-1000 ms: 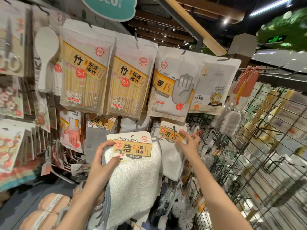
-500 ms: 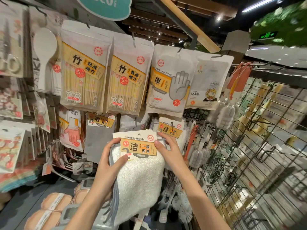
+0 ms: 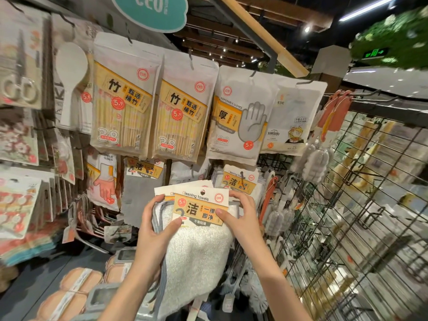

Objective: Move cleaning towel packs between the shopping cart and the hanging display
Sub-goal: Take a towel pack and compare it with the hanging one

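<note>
A cleaning towel pack [image 3: 199,246], white cloth under a yellow and white card header, is held up in front of the hanging display. My left hand [image 3: 155,228] grips its left edge, thumb on the card. My right hand [image 3: 240,216] pinches the card's right side. A second card header shows just behind the front one. More cleaning towel packs [image 3: 240,181] hang on a hook right behind, slightly higher. The shopping cart is not in view.
Bamboo chopstick packs [image 3: 122,105], disposable glove packs [image 3: 240,119] and household gloves [image 3: 102,179] hang above and to the left. A black wire grid rack [image 3: 347,205] with brushes fills the right side. Sponges [image 3: 76,286] lie on the low shelf.
My right hand left the hanging packs and came onto the card of the held pack. Both hands now hold it, raised a little nearer the hook.
</note>
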